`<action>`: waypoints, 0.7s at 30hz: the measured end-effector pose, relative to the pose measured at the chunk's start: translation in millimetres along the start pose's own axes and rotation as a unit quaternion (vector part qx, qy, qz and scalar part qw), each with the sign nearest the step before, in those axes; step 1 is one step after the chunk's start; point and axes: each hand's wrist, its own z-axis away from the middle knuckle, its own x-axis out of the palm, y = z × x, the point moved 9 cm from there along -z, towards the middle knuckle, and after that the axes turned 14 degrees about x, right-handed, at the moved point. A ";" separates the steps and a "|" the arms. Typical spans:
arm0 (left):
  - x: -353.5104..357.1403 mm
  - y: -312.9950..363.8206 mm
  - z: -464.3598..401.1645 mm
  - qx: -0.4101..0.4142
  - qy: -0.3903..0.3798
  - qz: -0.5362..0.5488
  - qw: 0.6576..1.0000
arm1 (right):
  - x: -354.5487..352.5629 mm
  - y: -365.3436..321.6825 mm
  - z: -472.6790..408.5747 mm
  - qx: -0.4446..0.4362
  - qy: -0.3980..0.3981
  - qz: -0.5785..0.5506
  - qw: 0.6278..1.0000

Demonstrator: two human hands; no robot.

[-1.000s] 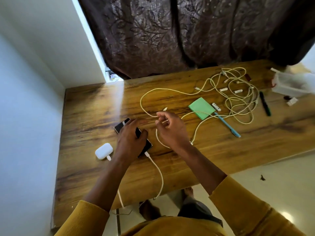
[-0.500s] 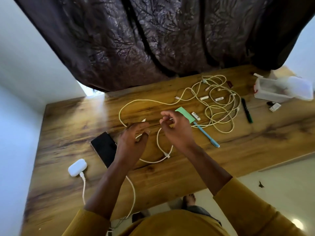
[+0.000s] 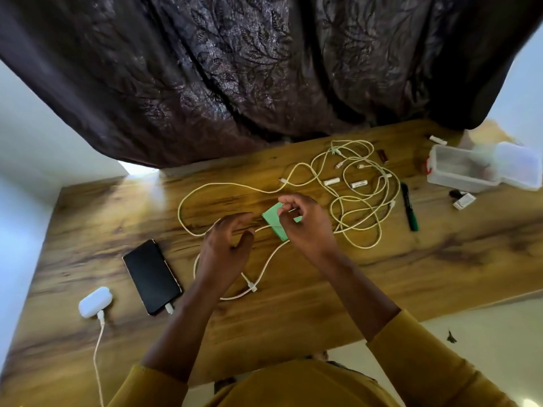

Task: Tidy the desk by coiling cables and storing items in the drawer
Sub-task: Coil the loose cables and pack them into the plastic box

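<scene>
**Coiling the white cable, snag risk ahead**

Both hands work one white cable mid-desk. Right hand has thumb & fingertips curled, pinching the cable near one end, above the green sticky-note pad. Left hand is loosely curled w/ the cable running under or thru its fingers; prob. a light grip, but the blur makes it hard to tell. The slack drops toward the person, loops on the wooden desk & crosses itself by a white connector.

Risks:
- The loop's crossing could pull into a knot if the hands draw apart fast.
- The long strand arcs left & back, then runs right into the tangled cable pile; if it's the same cable, pulling could drag the pile, the small white batteries & the green marker.
- The pad may shift if the strand rubs over it.

Orientation: held stretch runs roughly left-right between the hands; pinched end points away from the person. The phone & earbud case sit left, each plugged in w/ its own cable.
</scene>
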 end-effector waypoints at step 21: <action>75.1 7.5 9.8 -0.075 0.016 0.020 0.997 | -64.1 52.6 -36.4 -0.012 -0.025 0.017 0.999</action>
